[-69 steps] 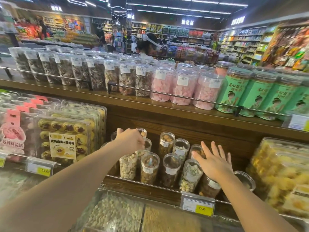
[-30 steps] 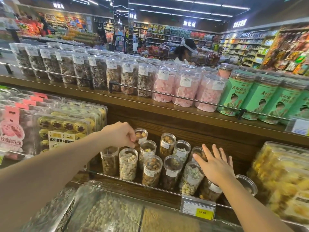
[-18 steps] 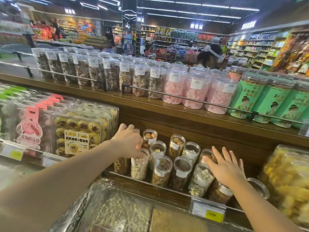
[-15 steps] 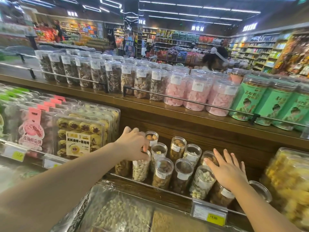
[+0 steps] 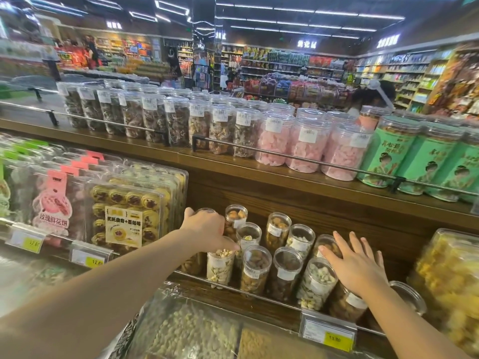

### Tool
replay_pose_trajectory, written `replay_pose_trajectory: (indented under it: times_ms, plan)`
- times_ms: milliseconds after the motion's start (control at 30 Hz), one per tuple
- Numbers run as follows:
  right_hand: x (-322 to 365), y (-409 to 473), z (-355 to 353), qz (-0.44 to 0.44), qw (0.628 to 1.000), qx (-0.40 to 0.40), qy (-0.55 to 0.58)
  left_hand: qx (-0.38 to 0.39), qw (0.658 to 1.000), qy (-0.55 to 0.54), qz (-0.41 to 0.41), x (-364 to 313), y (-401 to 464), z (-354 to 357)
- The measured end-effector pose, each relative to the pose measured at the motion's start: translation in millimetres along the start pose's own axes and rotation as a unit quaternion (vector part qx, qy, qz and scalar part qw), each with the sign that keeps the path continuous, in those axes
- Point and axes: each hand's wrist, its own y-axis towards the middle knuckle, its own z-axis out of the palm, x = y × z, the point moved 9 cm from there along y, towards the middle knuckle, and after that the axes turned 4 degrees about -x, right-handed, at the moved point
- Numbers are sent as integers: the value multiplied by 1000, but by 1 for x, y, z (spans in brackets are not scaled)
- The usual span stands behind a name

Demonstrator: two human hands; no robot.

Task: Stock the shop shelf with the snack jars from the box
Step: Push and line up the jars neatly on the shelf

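Observation:
Several small clear snack jars of nuts stand in rows on the wooden middle shelf (image 5: 261, 304), behind a metal rail. My left hand (image 5: 207, 230) reaches over the left end of the group, and its fingers curl down over the lid of a front pistachio jar (image 5: 219, 266). My right hand (image 5: 356, 264) lies flat with spread fingers on the lids of the jars at the right end, above a brown nut jar (image 5: 346, 304). Between my hands stand a dark nut jar (image 5: 255, 268) and a pale nut jar (image 5: 315, 281). No box is in view.
Boxed pastries (image 5: 124, 218) fill the shelf to the left and yellow snack packs (image 5: 448, 288) the right. Larger jars (image 5: 305, 143) line the top shelf behind a rail. Bagged nuts (image 5: 191, 332) lie below. A price tag (image 5: 328, 332) hangs on the rail. A person stands across the aisle.
My left hand has come down from the back jars onto the front pistachio jar. My right hand has stayed flat on the right-end lids. The view has shifted slightly.

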Motion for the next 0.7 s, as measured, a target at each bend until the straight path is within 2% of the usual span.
replay_pose_trajectory:
  times_ms: [67,167,400,567,700]
  plan:
    - [0,0,-1,0,1000,-3,-1,-38,999,-4,17,4,-3,-10]
    - [0,0,-1,-1,1000,-3,-1,-83,993,-85,21,26,-5,-29]
    - [-1,1,2,-1,1000,-6,10,23,987,-159,-3,75,-10,-16]
    - [-1,0,1,2,1000,-7,8,21,989,-145,-28,74,-15,-10]
    - [-1,0,0,1,1000,-8,6,16,987,-133,-90,78,-11,-9]
